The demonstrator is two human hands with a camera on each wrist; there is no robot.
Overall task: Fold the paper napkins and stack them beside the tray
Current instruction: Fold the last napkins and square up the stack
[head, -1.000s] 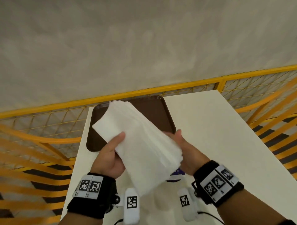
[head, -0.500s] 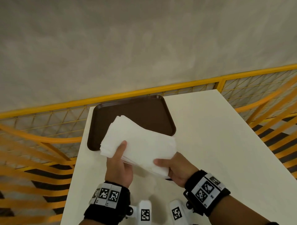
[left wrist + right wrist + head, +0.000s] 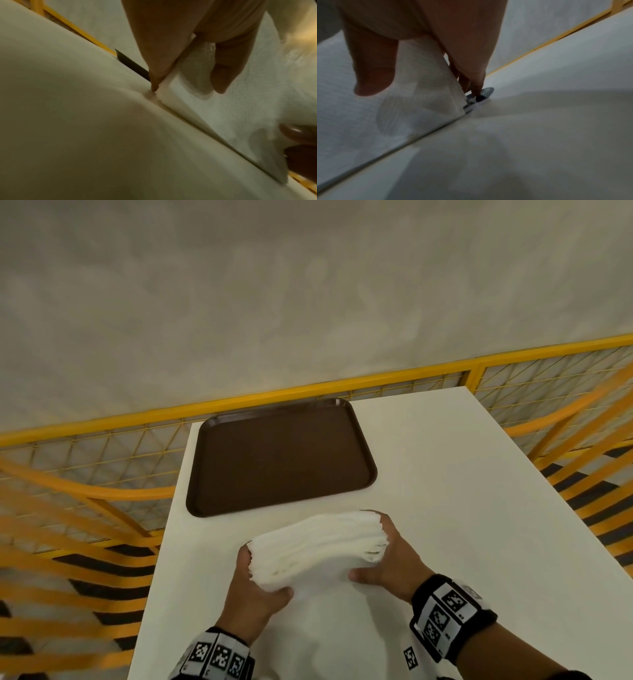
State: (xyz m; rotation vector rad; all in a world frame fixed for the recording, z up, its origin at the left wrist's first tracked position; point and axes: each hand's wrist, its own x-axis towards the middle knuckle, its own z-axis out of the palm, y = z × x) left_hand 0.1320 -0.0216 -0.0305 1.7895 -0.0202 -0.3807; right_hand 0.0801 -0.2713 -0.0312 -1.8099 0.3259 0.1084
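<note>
Thick white paper napkin stack (image 3: pixel 318 546), earlier raised over the brown plastic tray (image 3: pixel 277 457), now lowered at lower centre; left hand (image 3: pixel 255 594) and right hand (image 3: pixel 387 563) clasp its ends, thumbs on top. Uneven release may splay the layers.

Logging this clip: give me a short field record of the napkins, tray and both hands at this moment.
napkins: white stack, down on the table, near side of tray
tray: brown, bare, far left of the table
left hand: grips stack's left end, thumb on top
right hand: grips stack's right end
folding: cannot tell
</note>
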